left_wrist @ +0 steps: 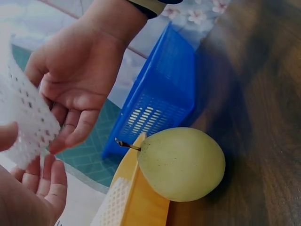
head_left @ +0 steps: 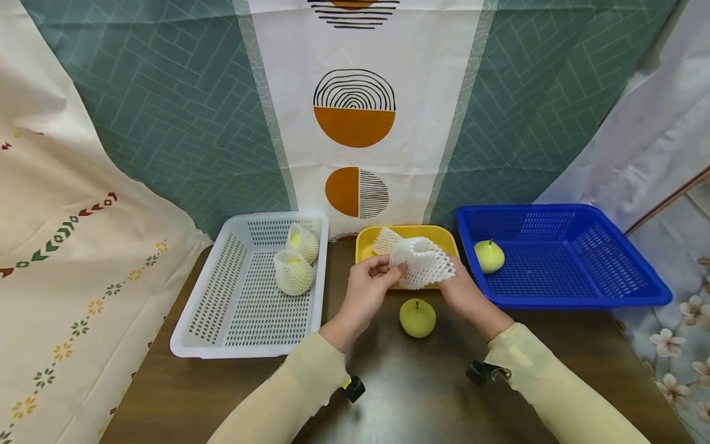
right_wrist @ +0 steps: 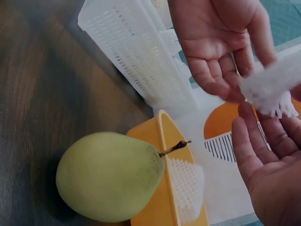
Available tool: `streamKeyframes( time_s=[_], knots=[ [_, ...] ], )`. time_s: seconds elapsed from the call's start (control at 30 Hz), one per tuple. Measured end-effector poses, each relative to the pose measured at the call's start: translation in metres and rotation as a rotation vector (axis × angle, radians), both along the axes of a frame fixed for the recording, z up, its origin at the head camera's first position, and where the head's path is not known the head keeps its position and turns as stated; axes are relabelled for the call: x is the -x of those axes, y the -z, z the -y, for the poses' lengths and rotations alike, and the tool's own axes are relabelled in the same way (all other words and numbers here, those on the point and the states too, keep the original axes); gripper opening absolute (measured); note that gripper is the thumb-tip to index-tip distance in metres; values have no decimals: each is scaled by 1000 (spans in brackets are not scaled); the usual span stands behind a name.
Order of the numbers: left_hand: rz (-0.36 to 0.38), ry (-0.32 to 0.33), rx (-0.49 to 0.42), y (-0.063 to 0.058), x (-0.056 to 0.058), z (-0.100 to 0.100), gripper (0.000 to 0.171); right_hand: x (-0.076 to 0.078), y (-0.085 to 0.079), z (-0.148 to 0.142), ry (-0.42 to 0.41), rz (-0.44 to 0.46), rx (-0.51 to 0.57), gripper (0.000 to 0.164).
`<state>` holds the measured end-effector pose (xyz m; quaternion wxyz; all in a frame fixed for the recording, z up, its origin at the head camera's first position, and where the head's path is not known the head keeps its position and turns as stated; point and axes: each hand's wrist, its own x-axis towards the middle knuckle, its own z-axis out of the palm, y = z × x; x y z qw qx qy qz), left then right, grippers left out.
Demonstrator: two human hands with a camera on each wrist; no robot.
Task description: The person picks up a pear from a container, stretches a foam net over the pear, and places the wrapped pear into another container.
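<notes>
A white foam fruit net (head_left: 421, 262) is held up between both hands, over the front of the yellow basket (head_left: 435, 233). My left hand (head_left: 368, 290) pinches its left side, thumb in front. At its right side my right hand (head_left: 463, 290) grips the net, its fingers partly hidden behind the foam in the head view. Just below the hands a yellow-green pear (head_left: 418, 318) stands on the table, stem up. It also shows close by in both wrist views, as the pear (left_wrist: 182, 164) and the pear (right_wrist: 110, 176). Another foam net (head_left: 386, 240) lies in the yellow basket.
To the left, a white basket (head_left: 191, 327) contains two net-wrapped pears (head_left: 294, 272). A blue basket (head_left: 571, 301) on the right has one bare pear (head_left: 489, 256) in its left end. Patterned curtains (head_left: 355, 86) hang behind the dark wooden table (head_left: 410, 394).
</notes>
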<state>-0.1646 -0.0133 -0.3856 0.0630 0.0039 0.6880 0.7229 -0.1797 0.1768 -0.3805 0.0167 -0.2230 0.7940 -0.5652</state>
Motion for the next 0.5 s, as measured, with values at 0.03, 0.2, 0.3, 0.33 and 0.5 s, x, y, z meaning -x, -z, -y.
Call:
streamKeyframes(
  time_s=[0.03, 0.2, 0.3, 0.33, 0.5],
  knots=[
    [-1, -16, -6, 1, 1, 1, 41, 0, -3, 1, -5, 24, 34, 30],
    [22, 13, -45, 7, 3, 4, 43, -6, -20, 9, -45, 160, 190, 31],
    [57, 35, -29, 10, 6, 5, 41, -3, -17, 12, 39, 220, 219, 30],
    [67, 36, -26, 11, 7, 5, 40, -2, -14, 12, 75, 234, 227, 29],
    [155, 7, -114, 14, 10, 6, 30, 4, 4, 7, 150, 303, 203, 34]
  ],
)
